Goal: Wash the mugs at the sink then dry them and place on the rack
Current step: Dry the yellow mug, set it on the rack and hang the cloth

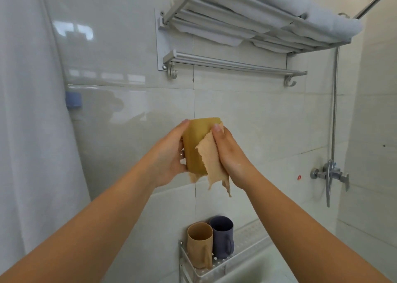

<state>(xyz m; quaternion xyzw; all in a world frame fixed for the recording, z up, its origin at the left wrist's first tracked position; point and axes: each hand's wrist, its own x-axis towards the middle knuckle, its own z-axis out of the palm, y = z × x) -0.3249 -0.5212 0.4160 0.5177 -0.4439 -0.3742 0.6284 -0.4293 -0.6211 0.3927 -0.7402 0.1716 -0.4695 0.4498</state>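
Observation:
A mustard-yellow mug (196, 141) is held up in front of the tiled wall. My left hand (169, 156) grips its left side with the thumb near the top. My right hand (229, 151) presses a beige cloth (211, 164) against the mug's right side, and the cloth's ragged ends hang below. Down below, a tan mug (199, 243) and a dark purple-grey mug (222, 235) stand side by side on a perforated metal rack (242, 252) fixed to the wall.
A metal towel shelf (236, 25) with folded white towels and a bar hangs overhead. A shower valve (328, 175) and hose sit on the right. A white curtain (28, 111) hangs at left. A sink edge (264, 270) shows bottom right.

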